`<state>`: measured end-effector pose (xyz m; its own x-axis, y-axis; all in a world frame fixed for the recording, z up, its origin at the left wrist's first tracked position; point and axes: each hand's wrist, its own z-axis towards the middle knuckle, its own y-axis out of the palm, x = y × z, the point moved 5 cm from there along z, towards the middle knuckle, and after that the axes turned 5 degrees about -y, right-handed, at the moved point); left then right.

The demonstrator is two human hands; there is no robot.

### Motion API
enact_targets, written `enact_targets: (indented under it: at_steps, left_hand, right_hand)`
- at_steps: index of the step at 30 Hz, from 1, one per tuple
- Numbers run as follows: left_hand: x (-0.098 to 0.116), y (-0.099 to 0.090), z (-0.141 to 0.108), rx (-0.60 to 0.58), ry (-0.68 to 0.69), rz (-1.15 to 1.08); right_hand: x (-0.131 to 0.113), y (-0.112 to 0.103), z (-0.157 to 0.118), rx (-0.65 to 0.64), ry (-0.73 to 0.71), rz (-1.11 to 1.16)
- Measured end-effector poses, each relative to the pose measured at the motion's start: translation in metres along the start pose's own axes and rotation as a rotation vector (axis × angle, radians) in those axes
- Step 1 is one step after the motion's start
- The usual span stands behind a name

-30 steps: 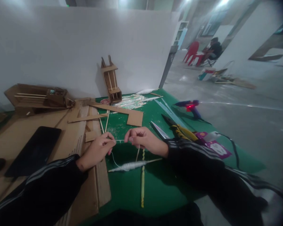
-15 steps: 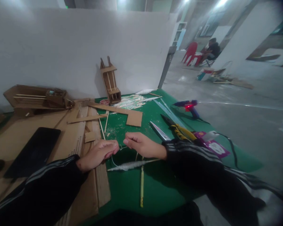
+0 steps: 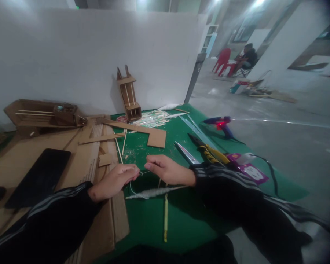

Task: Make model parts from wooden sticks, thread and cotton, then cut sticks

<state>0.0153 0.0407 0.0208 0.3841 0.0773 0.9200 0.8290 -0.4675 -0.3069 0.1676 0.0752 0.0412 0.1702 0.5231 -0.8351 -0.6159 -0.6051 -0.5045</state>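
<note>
Thin white string [image 3: 141, 173] runs between my two hands, with a small loop or knot near the left fingertips. My left hand [image 3: 116, 180] pinches one end at the edge of the cardboard. Over the green table my right hand [image 3: 165, 168] is closed on the other part of the string. Below them lies a stick wound with white thread [image 3: 151, 193], and a strand curves from it up to my left hand. A yellow-green pencil [image 3: 165, 220] points toward me under that stick.
Scissors [image 3: 185, 152], yellow-handled pliers [image 3: 209, 148], a lit glue gun [image 3: 221, 124] and a purple packet [image 3: 251, 172] lie right. Cardboard pieces [image 3: 156, 137], thin sticks [image 3: 151, 120] and a cardboard frame [image 3: 128, 97] stand beyond. A black tablet [image 3: 40, 176] is left. A person [image 3: 247, 58] sits far off.
Both hands stay nearly in place. The knot in the string sits slightly closer to my left fingertips.
</note>
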Motion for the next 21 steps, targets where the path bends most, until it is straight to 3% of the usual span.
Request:
enact_targets:
  at_steps: [21]
  left_hand:
    - [-0.0047, -0.0024, 0.0010, 0.008, -0.016, 0.071]
  right_hand:
    - [0.0018, -0.0025, -0.0012, -0.007, -0.004, -0.030]
